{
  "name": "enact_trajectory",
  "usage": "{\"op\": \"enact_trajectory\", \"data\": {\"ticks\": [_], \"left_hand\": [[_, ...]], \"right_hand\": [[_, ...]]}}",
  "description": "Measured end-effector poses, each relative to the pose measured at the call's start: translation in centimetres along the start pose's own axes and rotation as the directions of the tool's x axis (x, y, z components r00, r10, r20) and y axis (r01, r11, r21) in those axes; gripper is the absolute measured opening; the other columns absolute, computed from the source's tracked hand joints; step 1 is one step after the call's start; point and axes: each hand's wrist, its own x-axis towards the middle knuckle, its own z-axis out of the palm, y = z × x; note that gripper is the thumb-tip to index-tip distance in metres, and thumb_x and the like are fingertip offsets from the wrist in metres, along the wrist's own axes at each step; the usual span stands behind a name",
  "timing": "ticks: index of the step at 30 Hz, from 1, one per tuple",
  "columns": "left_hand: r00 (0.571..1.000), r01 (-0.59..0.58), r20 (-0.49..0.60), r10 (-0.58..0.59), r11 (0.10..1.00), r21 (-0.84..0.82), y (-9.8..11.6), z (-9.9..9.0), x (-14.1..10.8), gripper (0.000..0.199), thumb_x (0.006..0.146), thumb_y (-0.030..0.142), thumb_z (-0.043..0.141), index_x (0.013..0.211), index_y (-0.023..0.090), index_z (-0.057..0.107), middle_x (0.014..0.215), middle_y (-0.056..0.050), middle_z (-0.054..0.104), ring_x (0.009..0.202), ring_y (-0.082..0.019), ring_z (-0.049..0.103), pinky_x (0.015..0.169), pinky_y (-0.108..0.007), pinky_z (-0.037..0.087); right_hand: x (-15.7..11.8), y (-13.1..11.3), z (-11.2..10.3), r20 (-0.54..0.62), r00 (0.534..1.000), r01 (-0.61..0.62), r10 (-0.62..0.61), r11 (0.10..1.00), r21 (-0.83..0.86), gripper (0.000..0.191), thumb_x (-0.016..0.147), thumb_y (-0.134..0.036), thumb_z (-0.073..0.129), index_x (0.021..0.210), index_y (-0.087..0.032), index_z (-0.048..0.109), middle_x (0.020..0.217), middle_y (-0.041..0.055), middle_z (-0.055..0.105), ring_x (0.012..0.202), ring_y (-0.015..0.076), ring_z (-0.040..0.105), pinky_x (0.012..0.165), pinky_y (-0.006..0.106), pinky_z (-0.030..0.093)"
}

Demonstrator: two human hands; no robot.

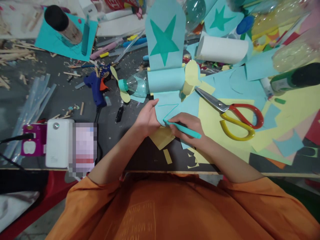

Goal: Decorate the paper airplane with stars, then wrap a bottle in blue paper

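Note:
A plastic bottle [138,85] wrapped in light blue paper lies sideways like a model plane, with a yellow paper propeller [124,96] at its teal cap. Its far paper wing [167,15] carries a filled green star. On the near paper wing [162,100], thin green lines form part of an angular outline. My left hand [148,118] grips this wing's left edge, thumb on top and the other fingers partly hidden. Pinched in my right hand [187,126] is a teal felt-tip pen [187,129], its tip on the paper at a corner of the lines.
Scissors [225,108] with red and yellow handles lie on yellow paper to the right. At left are a blue glue gun [94,87], glue sticks [35,106] and a white power bank [58,143]. A white paper roll [222,49] and paper scraps crowd the far right.

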Motion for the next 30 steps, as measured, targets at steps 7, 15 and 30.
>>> {"op": "enact_trajectory", "data": {"ticks": [7,15,30], "left_hand": [[0.999,0.043,0.027,-0.042,0.999,-0.033,0.2,0.5,-0.3,0.044,0.088,0.034,0.046,0.124,0.012,0.059,0.11,-0.014,0.074,0.131,-0.038,0.057,0.106,-0.052,0.048],[0.989,0.095,-0.086,-0.121,0.961,-0.26,0.9,2.2,-0.8,0.049,0.099,0.026,0.03,0.141,0.009,0.048,0.116,-0.013,0.074,0.127,-0.029,0.063,0.112,-0.044,0.046],[0.993,0.085,-0.044,-0.109,0.925,-0.37,1.0,2.2,-0.8,0.05,0.103,0.025,0.022,0.143,0.008,0.049,0.123,-0.013,0.073,0.129,-0.025,0.063,0.113,-0.039,0.046]], "right_hand": [[0.4,0.0,-1.2,-0.172,0.959,-0.201,0.227,0.968,0.153,0.005,0.09,-0.029,0.068,0.092,-0.026,0.072,0.083,0.0008,0.076,0.067,0.0142,0.068,0.06,0.028,0.055],[1.3,2.2,-1.6,-0.171,0.938,-0.247,0.303,0.926,0.286,0.024,0.093,-0.045,0.064,0.104,-0.027,0.077,0.102,0.0045,0.078,0.09,0.0212,0.074,0.08,0.041,0.062],[1.4,1.9,-1.1,-0.138,0.938,-0.278,0.319,0.927,0.253,0.021,0.092,-0.037,0.066,0.103,-0.026,0.078,0.102,0.0044,0.08,0.092,0.0215,0.076,0.081,0.039,0.062]]}}
